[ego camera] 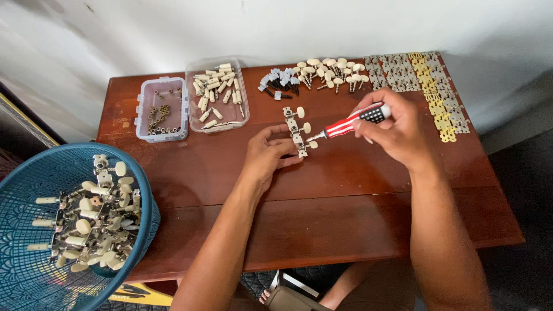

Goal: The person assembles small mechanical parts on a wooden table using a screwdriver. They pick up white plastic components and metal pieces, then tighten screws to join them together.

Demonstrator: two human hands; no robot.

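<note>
Nearest you, at 8 o'clock, sits the blue basket (144,219), heaped with finished tuner strips with cream knobs. Further up the table (357,201), near the middle, your left hand (268,155) pinches the lower end of a tuner strip (298,131) between thumb and fingers, holding it upright off the wood. Your right hand (397,129) is closed around the red-and-white striped screwdriver (348,124), whose tip meets the strip just below its middle, at the 3 o'clock side.

By the look of it, you are driving or seating a screw on this strip, mid-assembly. The next move seems to call for keeping the tip square in the screw head and the strip steady against the twist, since the left grip is only on the bottom end.

At 11 o'clock stand two clear tubs: the left tub (162,109) holds small dark bushings, the right tub (218,95) cream posts. At 12 o'clock lie grey gears (277,79) and loose cream knobs (331,72). At 1 o'clock, metal plates (423,83) lie in rows, silver and gold, well apart from both hands.
</note>
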